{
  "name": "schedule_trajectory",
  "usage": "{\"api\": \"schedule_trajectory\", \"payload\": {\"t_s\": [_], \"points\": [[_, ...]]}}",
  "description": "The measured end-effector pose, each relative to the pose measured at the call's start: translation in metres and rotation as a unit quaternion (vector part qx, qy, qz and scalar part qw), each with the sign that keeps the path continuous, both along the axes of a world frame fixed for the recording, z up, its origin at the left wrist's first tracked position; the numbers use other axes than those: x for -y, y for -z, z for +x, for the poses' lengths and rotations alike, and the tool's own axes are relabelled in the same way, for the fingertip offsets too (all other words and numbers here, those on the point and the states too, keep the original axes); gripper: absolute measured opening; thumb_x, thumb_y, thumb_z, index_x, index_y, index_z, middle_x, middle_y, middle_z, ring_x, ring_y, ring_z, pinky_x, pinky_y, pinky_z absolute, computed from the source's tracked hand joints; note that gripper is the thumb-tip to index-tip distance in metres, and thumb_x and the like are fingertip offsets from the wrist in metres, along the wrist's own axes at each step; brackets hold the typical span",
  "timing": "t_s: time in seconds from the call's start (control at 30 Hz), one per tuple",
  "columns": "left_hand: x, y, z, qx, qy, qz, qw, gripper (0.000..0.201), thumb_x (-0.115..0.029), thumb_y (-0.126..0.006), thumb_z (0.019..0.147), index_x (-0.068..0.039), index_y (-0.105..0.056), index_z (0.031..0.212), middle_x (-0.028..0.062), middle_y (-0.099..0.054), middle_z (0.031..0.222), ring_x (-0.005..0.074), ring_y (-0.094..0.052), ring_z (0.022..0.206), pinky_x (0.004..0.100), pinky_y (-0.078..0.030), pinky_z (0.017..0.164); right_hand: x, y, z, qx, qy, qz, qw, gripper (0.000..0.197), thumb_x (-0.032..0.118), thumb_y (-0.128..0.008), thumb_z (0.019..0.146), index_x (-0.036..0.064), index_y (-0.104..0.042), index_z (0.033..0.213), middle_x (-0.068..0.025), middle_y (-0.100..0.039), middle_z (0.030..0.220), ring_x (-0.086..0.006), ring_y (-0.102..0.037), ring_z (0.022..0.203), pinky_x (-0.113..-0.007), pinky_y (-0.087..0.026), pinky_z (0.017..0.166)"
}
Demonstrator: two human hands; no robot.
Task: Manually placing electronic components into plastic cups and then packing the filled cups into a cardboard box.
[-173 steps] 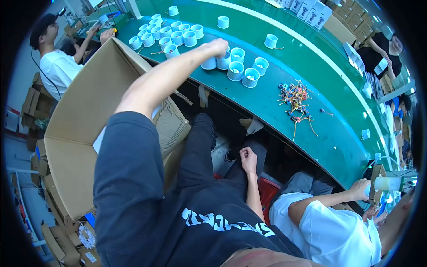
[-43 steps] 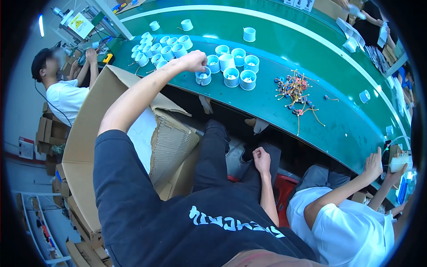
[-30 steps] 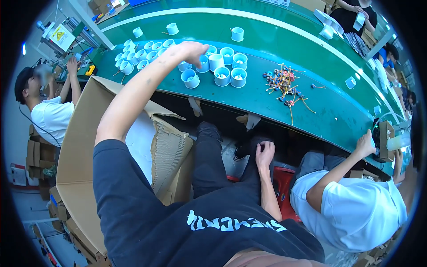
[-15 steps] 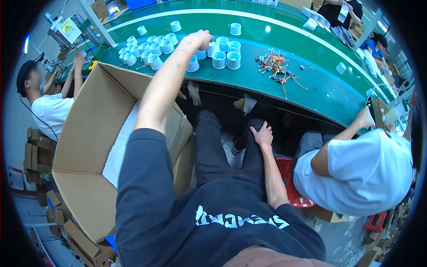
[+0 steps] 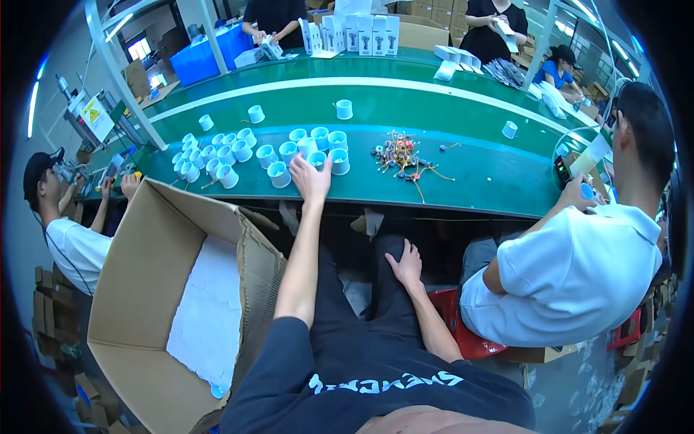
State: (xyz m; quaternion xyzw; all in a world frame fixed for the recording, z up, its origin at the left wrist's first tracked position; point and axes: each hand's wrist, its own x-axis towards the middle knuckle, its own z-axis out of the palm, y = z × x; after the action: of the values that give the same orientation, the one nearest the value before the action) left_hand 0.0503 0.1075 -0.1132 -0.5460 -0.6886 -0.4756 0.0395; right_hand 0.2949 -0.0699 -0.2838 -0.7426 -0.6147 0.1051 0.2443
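Note:
My left hand (image 5: 311,178) reaches to the near edge of the green worktable, thumb and fingers spread before a pale blue cup-shaped part (image 5: 316,160). The hand partly hides this cup; no grip on it shows. Close by stand other pale blue cups, one left of my fingers (image 5: 279,174) and one right of my thumb (image 5: 338,161). My right hand (image 5: 406,262) lies on my right knee, fingers stretched out with nothing in them. Further left on the table is a cluster of similar cups (image 5: 226,154), some with thin wires beside them.
A large open carton (image 5: 148,267) with a white sheet (image 5: 206,311) inside stands at my left. A heap of small wired parts (image 5: 397,154) lies on the table. People sit on both sides; others work beyond the belt (image 5: 434,108), near white boxes (image 5: 372,36).
My left hand has drawn back from the rear of the right-hand cup group to its near side. My right hand stays on the knee. The view has tilted up.

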Motion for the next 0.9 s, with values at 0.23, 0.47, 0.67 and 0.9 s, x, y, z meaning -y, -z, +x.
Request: {"api": "schedule_trajectory", "payload": {"t_s": [0.23, 0.47, 0.67, 0.9], "points": [[-0.041, -0.005, 0.002, -0.024, 0.085, -0.008, 0.996, 0.072, -0.038, -0.073, 0.079, 0.001, -0.042, 0.130, 0.0225, -0.047, 0.124, 0.0377, -0.045, 0.119, 0.0448, -0.040, 0.098, -0.071, 0.027, 0.009, -0.004, 0.043, -0.070, 0.997, 0.080, 0.047, -0.070, 0.078, 0.0006, -0.041, 0.137, -0.0289, -0.049, 0.125, -0.0433, -0.052, 0.112, -0.049, -0.046, 0.091], [-0.066, 0.020, -0.015, 0.013, 0.153, -0.008, 0.988, 0.063, -0.029, -0.075, 0.078, 0.002, -0.047, 0.125, 0.0202, -0.049, 0.122, 0.0375, -0.044, 0.119, 0.0432, -0.040, 0.098, -0.111, 0.052, 0.010, 0.013, 0.059, -0.091, 0.994, 0.080, 0.045, -0.070, 0.077, 0.0002, -0.041, 0.136, -0.0291, -0.050, 0.124, -0.0440, -0.053, 0.110, -0.050, -0.047, 0.090], [-0.080, 0.013, 0.001, -0.042, 0.143, 0.013, 0.989, 0.063, -0.028, -0.077, 0.076, 0.002, -0.048, 0.122, 0.0199, -0.049, 0.122, 0.0357, -0.045, 0.117, 0.0435, -0.039, 0.097, -0.134, 0.061, 0.027, -0.010, 0.072, -0.096, 0.993, 0.080, 0.044, -0.071, 0.076, -0.0003, -0.041, 0.136, -0.0287, -0.050, 0.123, -0.0443, -0.053, 0.110, -0.050, -0.046, 0.090], [-0.111, 0.025, 0.065, -0.253, 0.111, -0.009, 0.961, 0.060, -0.023, -0.080, 0.072, 0.001, -0.048, 0.117, 0.0184, -0.051, 0.121, 0.0358, -0.046, 0.116, 0.0450, -0.037, 0.097, -0.135, 0.069, 0.051, 0.031, 0.065, -0.002, 0.997, 0.065, 0.032, -0.073, 0.079, -0.0012, -0.048, 0.129, -0.0246, -0.055, 0.114, -0.0386, -0.058, 0.102, -0.044, -0.049, 0.086]]}}
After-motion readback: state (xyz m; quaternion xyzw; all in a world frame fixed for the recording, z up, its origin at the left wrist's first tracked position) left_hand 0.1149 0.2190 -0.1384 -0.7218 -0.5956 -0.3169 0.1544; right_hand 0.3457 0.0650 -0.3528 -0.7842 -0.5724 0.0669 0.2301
